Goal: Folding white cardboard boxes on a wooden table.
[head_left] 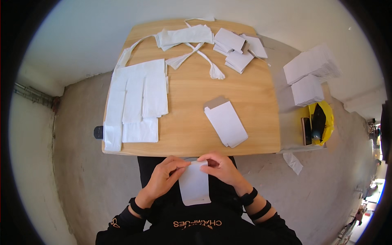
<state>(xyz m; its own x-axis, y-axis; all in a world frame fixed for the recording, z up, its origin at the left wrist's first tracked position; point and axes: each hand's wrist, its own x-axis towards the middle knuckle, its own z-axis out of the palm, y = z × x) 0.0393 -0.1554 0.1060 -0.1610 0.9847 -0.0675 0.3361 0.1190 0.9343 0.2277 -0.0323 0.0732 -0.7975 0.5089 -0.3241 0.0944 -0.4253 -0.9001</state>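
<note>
Over my lap, just in front of the table's near edge, a white paper carton [194, 185] hangs down with its broad face toward me. My left hand [161, 177] pinches its upper left corner between thumb and fingers. At the upper right corner, my right hand [222, 170] grips it the same way, with the index finger along the top. On the table beyond my right hand lies another white carton [227, 124], slightly turned, with a grey-brown flap showing at its far end.
Overlapping stacks of flat white bags [141, 92] cover the table's left side. White strips [200, 55] and a bag bundle [185, 36] lie at the back, beside piled cartons [239, 59]. Right of the wooden table [183, 110] are carton stacks [310, 65], a phone [306, 131] and a yellow bag [328, 126].
</note>
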